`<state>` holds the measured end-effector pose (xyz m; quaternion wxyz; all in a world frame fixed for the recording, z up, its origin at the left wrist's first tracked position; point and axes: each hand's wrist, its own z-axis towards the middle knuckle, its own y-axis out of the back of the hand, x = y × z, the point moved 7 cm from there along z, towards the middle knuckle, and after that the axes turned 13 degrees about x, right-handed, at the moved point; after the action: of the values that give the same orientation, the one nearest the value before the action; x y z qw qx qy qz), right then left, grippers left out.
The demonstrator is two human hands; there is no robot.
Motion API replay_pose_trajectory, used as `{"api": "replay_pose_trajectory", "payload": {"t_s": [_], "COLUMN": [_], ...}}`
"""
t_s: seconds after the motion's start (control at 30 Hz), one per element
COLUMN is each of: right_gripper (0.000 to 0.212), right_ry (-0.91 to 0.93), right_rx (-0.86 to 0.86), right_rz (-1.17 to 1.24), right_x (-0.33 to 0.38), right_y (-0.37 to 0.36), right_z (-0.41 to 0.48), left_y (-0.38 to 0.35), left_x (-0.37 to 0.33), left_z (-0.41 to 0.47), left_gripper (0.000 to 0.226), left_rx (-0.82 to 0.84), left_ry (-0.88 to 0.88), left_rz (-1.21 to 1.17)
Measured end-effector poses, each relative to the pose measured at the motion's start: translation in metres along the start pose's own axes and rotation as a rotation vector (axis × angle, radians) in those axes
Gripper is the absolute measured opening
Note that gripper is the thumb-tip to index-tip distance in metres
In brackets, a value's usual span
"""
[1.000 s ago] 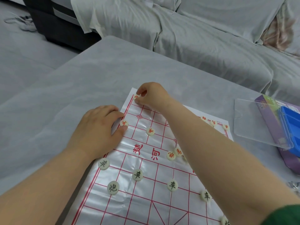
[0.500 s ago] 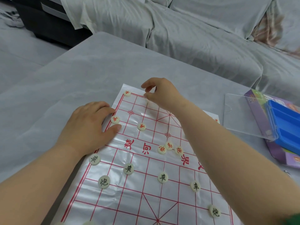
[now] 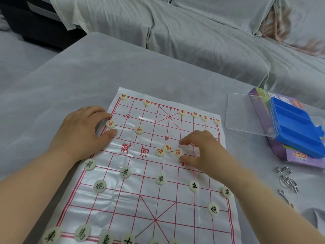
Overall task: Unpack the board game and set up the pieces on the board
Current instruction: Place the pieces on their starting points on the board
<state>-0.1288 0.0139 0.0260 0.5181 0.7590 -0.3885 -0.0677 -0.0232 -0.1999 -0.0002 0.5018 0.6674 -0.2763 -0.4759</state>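
A glossy white plastic board sheet point(image 3: 133, 196) with a red grid lies on the grey-covered table. Cream round pieces with red characters stand along its far rows, black-character pieces on the near half. Three red-character pieces point(image 3: 168, 150) cluster at the river line. My right hand point(image 3: 198, 152) hovers at that cluster, thumb and forefinger apart around the rightmost piece point(image 3: 177, 152); I cannot tell if they touch it. My left hand point(image 3: 82, 132) lies flat on the sheet's left edge, fingers either side of a red-character piece point(image 3: 110, 124).
A blue compartment tray point(image 3: 295, 131) rests on a purple game box point(image 3: 288, 154) at the right, with a clear lid point(image 3: 246, 113) beside it. Metal ring puzzles point(image 3: 286, 180) lie near the right edge. A sofa under grey sheets point(image 3: 193, 32) stands behind the table.
My right hand has come back from the board's far left corner to the red-piece cluster at the river line. One red piece now stands on that far corner. My left hand stayed put.
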Motion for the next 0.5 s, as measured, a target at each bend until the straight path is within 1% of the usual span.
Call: {"api": "replay_pose_trajectory", "payload": {"t_s": [0.1,0.27,0.4,0.5], "right_gripper": [0.038,0.036,0.029,0.028], "right_ry": [-0.002,-0.017,0.025,0.028], "right_rx": [-0.013,-0.095,-0.099,-0.098], "right_rz": [-0.001,0.031,0.032,0.022], "right_x": [-0.0018,-0.0053,-0.0046,-0.0061], "right_y": [-0.0074,-0.0092,-0.0125,-0.0114], "right_z": [0.0007,0.0041,0.0069,0.0062], "left_y": [0.0000,-0.0005,-0.0026,-0.0015], "left_x": [-0.0015,-0.0005,0.0006,-0.0005], "left_z": [-0.0002,0.0003,0.0011,0.0005], "left_gripper": [0.064,0.064,0.064,0.063], "left_rx": [0.013,0.020,0.031,0.022], "left_ry": [-0.004,0.002,0.005,0.001], "left_rz": [0.006,0.018,0.019,0.021]}}
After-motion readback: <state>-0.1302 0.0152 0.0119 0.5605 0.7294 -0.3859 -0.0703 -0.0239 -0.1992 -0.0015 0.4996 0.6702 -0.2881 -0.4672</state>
